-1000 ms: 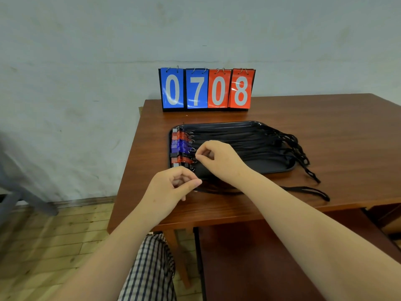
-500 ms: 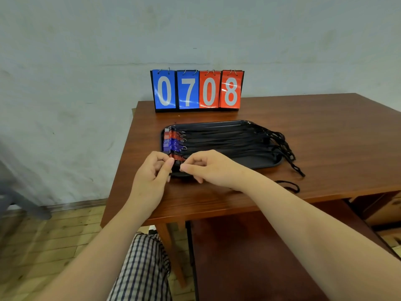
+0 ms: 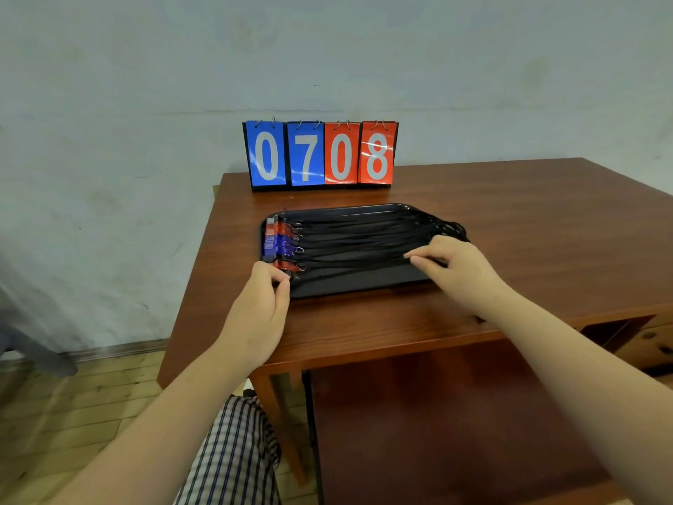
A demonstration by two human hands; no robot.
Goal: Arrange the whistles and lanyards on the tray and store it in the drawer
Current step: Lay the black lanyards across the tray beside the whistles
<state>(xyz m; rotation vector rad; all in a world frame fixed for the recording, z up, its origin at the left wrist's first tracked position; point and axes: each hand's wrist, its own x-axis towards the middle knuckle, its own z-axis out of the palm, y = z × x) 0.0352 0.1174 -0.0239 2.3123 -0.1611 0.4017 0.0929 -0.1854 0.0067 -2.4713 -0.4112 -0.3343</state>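
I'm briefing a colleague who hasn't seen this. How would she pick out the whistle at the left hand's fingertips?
On the brown table, in front of the flip scoreboard, lies a black tray with whistles lined up along its left end. The left hand pinches the nearest one, the black whistle; its neighbours farther back are red and blue.

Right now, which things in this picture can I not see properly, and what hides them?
Head view only:
- Nearest whistle: mostly covered by the left hand that pinches it; colour unclear.
- Lanyards' right ends: under the right hand.
- Drawer unit: cut off by the right edge.
- Grey shape at the left edge: blurred, unidentifiable.
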